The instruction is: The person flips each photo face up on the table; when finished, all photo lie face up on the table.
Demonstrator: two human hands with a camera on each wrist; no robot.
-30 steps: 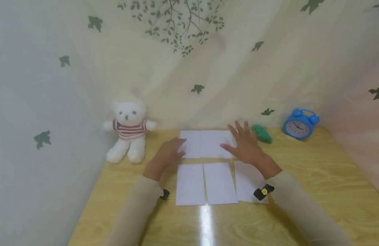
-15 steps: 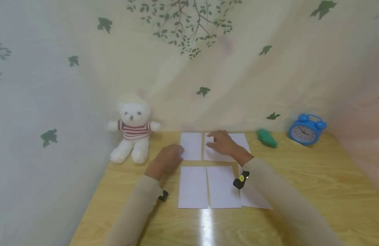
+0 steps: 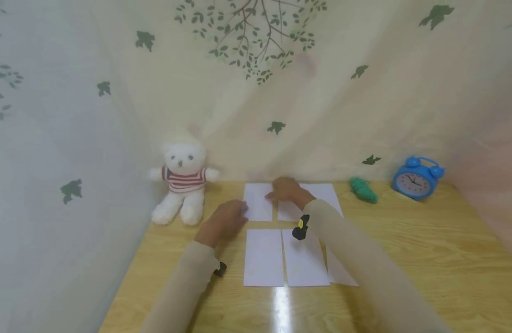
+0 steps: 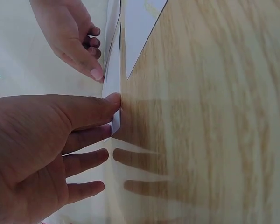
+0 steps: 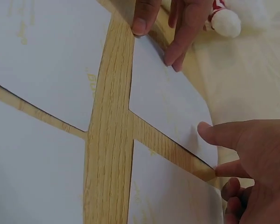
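A pale cloth wall [image 3: 222, 120] with printed leafy branches stands behind a wooden counter [image 3: 426, 245]. On it, white sheets lie in two rows: in the far row, the back left sheet [image 3: 257, 208] and the back right sheet [image 3: 324, 194], with a narrow gap between them; in the near row, three front sheets [image 3: 263, 259], of which the rightmost is partly covered by the right sleeve [image 3: 356, 259]. The left hand [image 3: 226, 218] grasps the back left sheet at its near left corner, between thumb and index finger, and its last two fingers are straight. The right hand [image 3: 286, 188] is at the far right corner of the same sheet. Its thumb is over the paper and its index finger reaches the corner, but I cannot tell if these fingers really pinch. A white teddy bear [image 3: 184, 182] in a striped shirt sits at the left, near the wall. To the right of the sheets, near the far edge, are a green object [image 3: 363, 190] and a blue alarm clock [image 3: 416, 182].
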